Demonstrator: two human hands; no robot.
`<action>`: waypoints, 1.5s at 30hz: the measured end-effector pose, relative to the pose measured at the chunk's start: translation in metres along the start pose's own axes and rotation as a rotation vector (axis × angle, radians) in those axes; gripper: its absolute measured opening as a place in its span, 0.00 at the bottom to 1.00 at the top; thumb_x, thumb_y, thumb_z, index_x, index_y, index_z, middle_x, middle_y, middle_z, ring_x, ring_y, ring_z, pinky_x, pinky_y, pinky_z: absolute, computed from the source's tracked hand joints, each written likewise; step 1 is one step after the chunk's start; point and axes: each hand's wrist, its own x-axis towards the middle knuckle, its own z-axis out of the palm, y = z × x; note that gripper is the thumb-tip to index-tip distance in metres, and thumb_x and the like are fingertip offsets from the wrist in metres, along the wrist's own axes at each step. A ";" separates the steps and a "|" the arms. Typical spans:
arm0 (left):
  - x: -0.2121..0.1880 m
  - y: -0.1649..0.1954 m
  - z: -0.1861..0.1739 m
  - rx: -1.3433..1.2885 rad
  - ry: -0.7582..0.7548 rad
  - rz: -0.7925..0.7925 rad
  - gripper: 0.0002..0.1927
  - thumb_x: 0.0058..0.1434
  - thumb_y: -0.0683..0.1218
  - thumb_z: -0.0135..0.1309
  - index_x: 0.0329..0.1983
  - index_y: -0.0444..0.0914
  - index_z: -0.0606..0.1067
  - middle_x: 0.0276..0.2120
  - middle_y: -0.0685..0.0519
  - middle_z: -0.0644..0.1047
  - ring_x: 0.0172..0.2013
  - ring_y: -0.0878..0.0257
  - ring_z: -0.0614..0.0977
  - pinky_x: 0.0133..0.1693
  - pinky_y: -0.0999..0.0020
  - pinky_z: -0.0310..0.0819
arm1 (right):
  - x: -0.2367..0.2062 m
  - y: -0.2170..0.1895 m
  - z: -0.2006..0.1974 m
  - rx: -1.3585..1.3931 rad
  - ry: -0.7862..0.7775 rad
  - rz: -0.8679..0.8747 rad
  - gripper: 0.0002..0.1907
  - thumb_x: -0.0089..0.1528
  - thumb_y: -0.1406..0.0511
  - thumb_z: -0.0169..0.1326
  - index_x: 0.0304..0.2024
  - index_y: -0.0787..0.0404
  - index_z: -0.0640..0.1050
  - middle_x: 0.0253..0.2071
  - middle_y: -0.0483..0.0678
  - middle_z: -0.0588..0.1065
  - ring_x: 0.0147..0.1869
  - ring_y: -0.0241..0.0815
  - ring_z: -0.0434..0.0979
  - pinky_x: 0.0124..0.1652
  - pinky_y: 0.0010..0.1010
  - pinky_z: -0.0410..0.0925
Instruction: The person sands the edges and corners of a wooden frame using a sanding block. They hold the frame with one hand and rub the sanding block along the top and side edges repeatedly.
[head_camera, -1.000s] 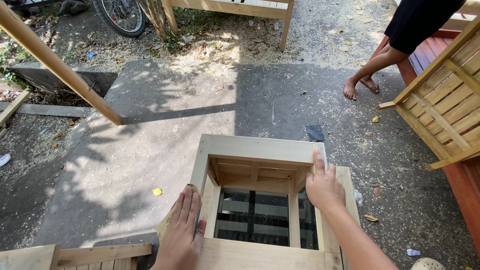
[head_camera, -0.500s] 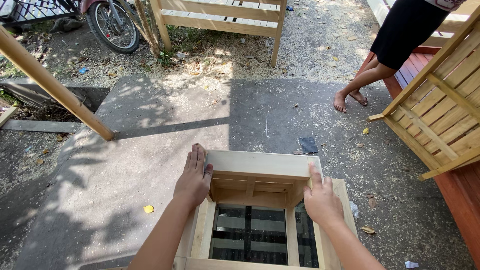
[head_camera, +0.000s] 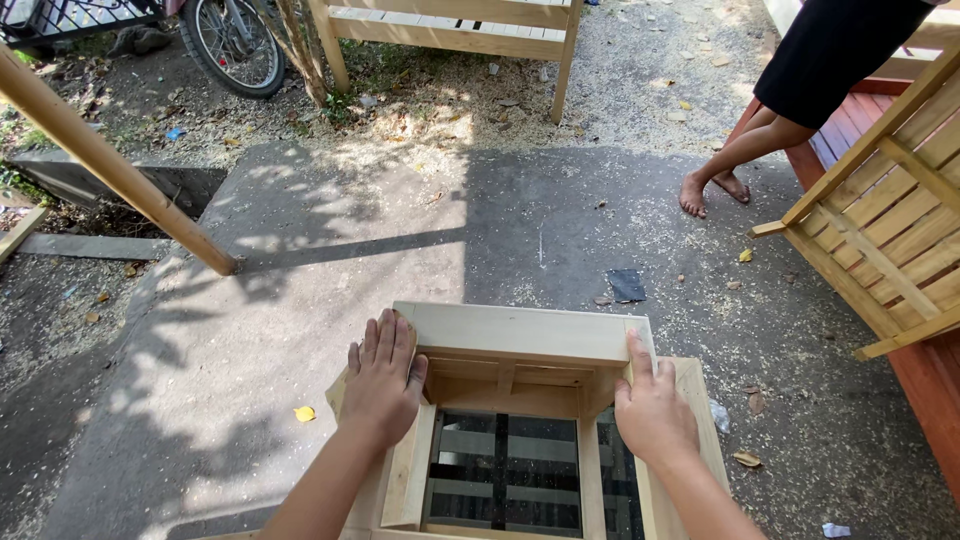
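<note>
A pale wooden box frame of light planks lies below me on the concrete, its open middle showing dark slats underneath. My left hand rests palm down on the frame's far left corner, fingers together and flat. My right hand presses on the far right corner, with the fingers curled over the top plank's end. Neither hand holds a loose object.
A person sits at the upper right, bare feet on the ground beside a slatted wooden piece. A slanted wooden post crosses the left. A bicycle wheel and a wooden bench frame stand at the back. A dark scrap lies on the concrete.
My left hand has slid from the near left side of the frame up to its far left corner. The right hand has stayed on the right corner. The view has shifted forward slightly.
</note>
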 end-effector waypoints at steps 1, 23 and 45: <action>0.025 0.005 -0.007 0.017 -0.036 -0.025 0.35 0.71 0.61 0.26 0.78 0.44 0.42 0.78 0.52 0.37 0.76 0.52 0.35 0.71 0.51 0.27 | 0.000 0.001 0.000 0.008 -0.017 0.011 0.38 0.67 0.53 0.43 0.76 0.28 0.43 0.73 0.57 0.56 0.62 0.64 0.75 0.56 0.51 0.73; -0.039 -0.009 0.006 0.046 -0.006 0.082 0.33 0.72 0.60 0.26 0.78 0.48 0.44 0.77 0.59 0.41 0.75 0.51 0.38 0.70 0.52 0.28 | 0.002 0.001 -0.002 0.019 -0.002 -0.038 0.37 0.68 0.52 0.42 0.77 0.31 0.44 0.73 0.59 0.55 0.63 0.66 0.74 0.57 0.51 0.72; -0.141 -0.027 0.009 0.212 0.287 0.356 0.31 0.71 0.60 0.26 0.75 0.48 0.52 0.76 0.60 0.46 0.74 0.47 0.42 0.69 0.49 0.33 | -0.001 0.001 -0.004 0.081 0.012 -0.058 0.37 0.67 0.53 0.44 0.76 0.30 0.46 0.73 0.58 0.56 0.63 0.65 0.74 0.58 0.52 0.71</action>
